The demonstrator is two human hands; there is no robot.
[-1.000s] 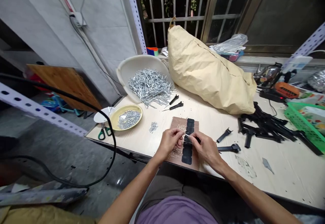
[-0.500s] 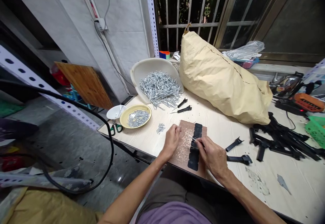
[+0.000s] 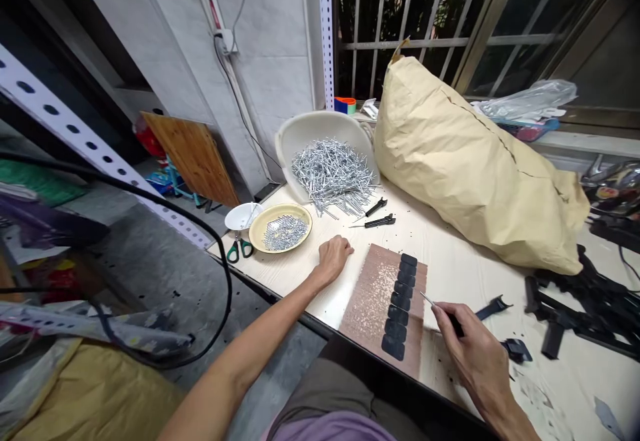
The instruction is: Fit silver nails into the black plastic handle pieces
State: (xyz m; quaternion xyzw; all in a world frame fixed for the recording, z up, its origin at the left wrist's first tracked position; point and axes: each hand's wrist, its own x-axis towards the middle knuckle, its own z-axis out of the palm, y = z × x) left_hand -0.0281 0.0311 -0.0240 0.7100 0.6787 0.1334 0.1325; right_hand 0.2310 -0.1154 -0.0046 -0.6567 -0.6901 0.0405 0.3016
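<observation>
My left hand point(image 3: 333, 255) rests on the table left of a brown board point(image 3: 373, 291), fingers curled over the spot where a small heap of screws lay; what it holds is hidden. My right hand point(image 3: 470, 347) is closed on a thin black-handled tool with a metal tip point(image 3: 429, 299), just right of the board. A row of several black pads point(image 3: 400, 294) lies down the board's right side. A yellow dish of small screws point(image 3: 280, 229) sits to the left of my left hand.
A white basin point(image 3: 310, 134) spills long metal pins point(image 3: 334, 174) at the back. A big tan paper sack point(image 3: 475, 167) lies behind the board. Black plastic parts point(image 3: 575, 307) pile at right. Green-handled scissors point(image 3: 239, 249) and a white bowl point(image 3: 239, 215) sit near the table's left edge.
My hands have come apart: the left went left off the board to the small screws, the right drew back right with the tool. The view has swung left.
</observation>
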